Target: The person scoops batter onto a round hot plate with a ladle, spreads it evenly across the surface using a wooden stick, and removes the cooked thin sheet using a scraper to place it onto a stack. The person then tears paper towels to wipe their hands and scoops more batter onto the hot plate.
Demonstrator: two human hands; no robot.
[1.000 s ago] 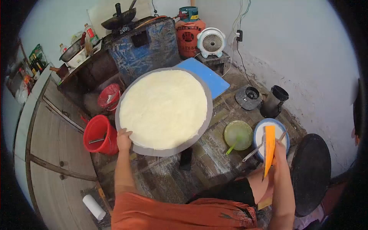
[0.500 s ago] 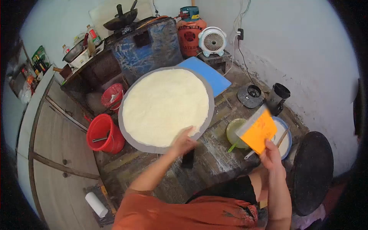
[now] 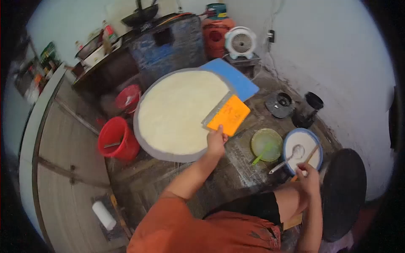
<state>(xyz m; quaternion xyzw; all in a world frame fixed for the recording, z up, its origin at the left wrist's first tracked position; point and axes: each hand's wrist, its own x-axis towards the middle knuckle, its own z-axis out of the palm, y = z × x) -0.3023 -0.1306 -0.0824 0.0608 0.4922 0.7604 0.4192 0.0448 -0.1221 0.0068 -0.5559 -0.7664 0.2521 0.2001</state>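
A large round pale sheet (image 3: 181,109) lies on a grey round base at the middle. My left hand (image 3: 216,142) is closed on an orange scraper (image 3: 231,117), whose grey edge overlaps the right side of the sheet. Over the near rim of a blue-rimmed basin (image 3: 319,147) of white content, my right hand (image 3: 309,176) has its fingers pinched at a wooden stick (image 3: 313,154). A ladle (image 3: 298,152) rests in the same basin. To its left stands a bowl (image 3: 274,141) with a green-handled tool.
Red buckets (image 3: 120,141) stand at the left. Behind are a blue board (image 3: 236,80), a fan (image 3: 241,43) and a gas cylinder (image 3: 215,36). A blender base (image 3: 279,105) and jug (image 3: 308,110) stand back right; a black round plate (image 3: 344,194) is at the right.
The orange scraper has passed from my right hand to my left. My left hand has moved right from the sheet's near edge; my right hand has dropped to the basin. The view has shifted slightly.
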